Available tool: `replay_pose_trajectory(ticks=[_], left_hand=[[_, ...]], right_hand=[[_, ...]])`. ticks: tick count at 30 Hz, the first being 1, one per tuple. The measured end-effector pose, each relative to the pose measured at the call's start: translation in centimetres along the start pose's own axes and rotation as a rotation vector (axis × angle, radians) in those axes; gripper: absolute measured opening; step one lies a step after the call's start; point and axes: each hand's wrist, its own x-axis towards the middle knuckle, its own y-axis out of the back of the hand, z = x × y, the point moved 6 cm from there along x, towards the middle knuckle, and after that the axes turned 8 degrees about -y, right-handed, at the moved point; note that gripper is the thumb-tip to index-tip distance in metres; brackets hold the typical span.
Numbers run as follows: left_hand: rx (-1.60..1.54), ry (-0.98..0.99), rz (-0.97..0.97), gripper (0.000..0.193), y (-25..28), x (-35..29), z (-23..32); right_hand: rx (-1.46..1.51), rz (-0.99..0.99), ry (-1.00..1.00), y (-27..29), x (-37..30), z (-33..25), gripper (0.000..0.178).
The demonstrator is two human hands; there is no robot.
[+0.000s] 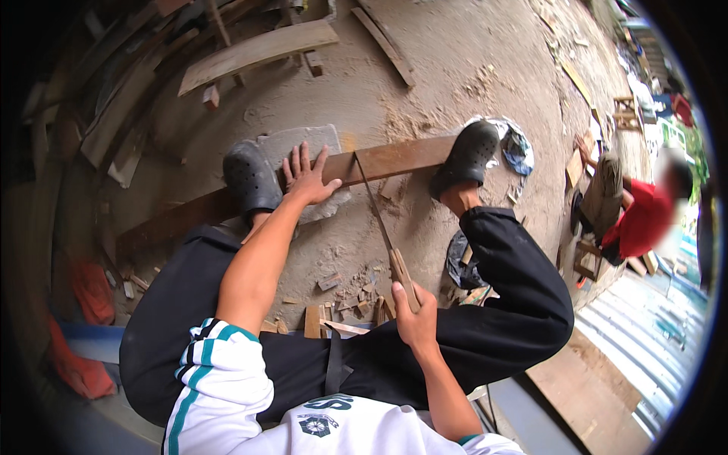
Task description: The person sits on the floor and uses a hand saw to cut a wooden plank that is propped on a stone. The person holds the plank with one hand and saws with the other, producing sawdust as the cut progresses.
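Note:
A long dark brown wooden board lies across the ground before me, with a black clog on each of my feet pressing on it. My left hand is spread flat on the board and the pale grey slab under it, fingers apart. In my right hand is the wooden handle of a handsaw, my fingers wrapped round it. The narrow blade runs up and away to the board, its far end at the board just right of my left hand. Whether it has cut into the wood is hard to tell.
Wood offcuts lie scattered between my legs. A pale plank and more lumber are at the far left. A crumpled plastic bag lies by my right foot. To the right, a person in a red shirt sits near corrugated sheets.

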Motion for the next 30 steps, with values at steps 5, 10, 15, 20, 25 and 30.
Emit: replay_pose_trajectory(ticks=[5,10,15,20,25,30], left_hand=[[0.081,-0.001,-0.020,0.103,-0.3,0.5,0.8],[0.133,0.053,-0.067,0.104,-0.2,0.3,0.4],[0.179,0.060,-0.091,0.105,0.0,0.7,1.4],[0.212,0.078,-0.075,0.104,0.7,1.1,0.6],[0.181,0.082,-0.093,0.104,1.2,0.3,1.7],[0.159,0.130,-0.124,0.102,1.4,-0.3,2.1]], right_hand=[[-0.029,0.011,0.059,-2.9,6.4,0.0,0.031],[0.019,-0.049,0.071,-0.3,0.9,0.6,0.029],[0.008,-0.082,-0.018,-2.5,7.0,2.5,0.027],[0.039,-0.034,0.063,-0.8,3.4,1.4,0.028],[0.053,-0.029,0.118,-0.5,2.8,3.0,0.027],[0.047,-0.023,0.091,-1.7,4.8,3.2,0.026]])
